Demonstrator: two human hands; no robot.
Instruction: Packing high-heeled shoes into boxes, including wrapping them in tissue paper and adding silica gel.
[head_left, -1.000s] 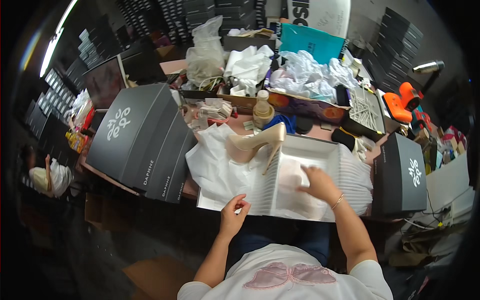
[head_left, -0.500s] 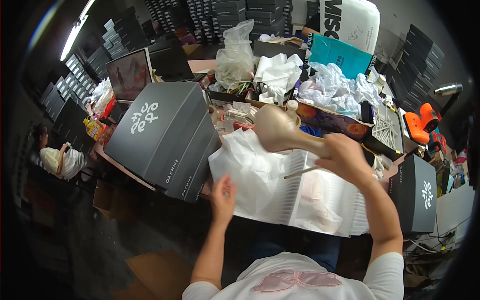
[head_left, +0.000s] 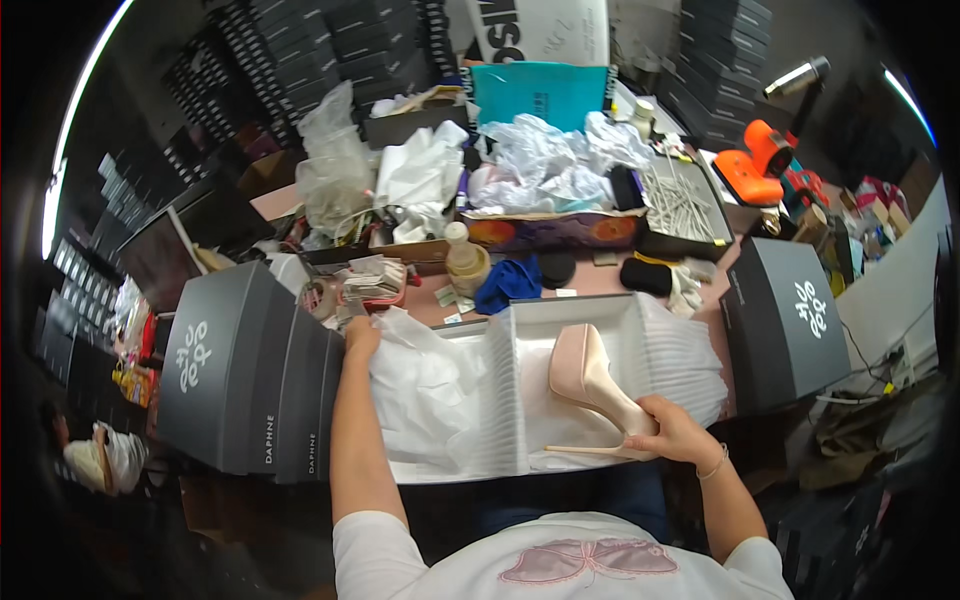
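Observation:
A pale satin high-heeled platform shoe [head_left: 592,376] is tilted over the right compartment of an open white shoe box [head_left: 512,392], its stiletto heel toward me. My right hand [head_left: 676,430] is closed around the back of the shoe. White tissue paper [head_left: 425,385] lies crumpled in the left compartment. Ribbed white padding [head_left: 684,360] lines the box's right end. My left hand [head_left: 362,336] is by the far left corner of the box, against the tissue's edge. Its fingers are drawn together; what they hold is too small to make out.
Dark shoe boxes stand on the left [head_left: 232,370] and right [head_left: 790,320]. Behind the open box are a bottle [head_left: 466,262], a blue cloth [head_left: 508,286] and a round black lid [head_left: 557,268]. Crumpled paper [head_left: 540,160] and a tray of white sticks [head_left: 685,205] sit farther back.
My right hand has brought the shoe down from above the box into the right compartment. My left hand has moved from the box's near left side to its far left corner.

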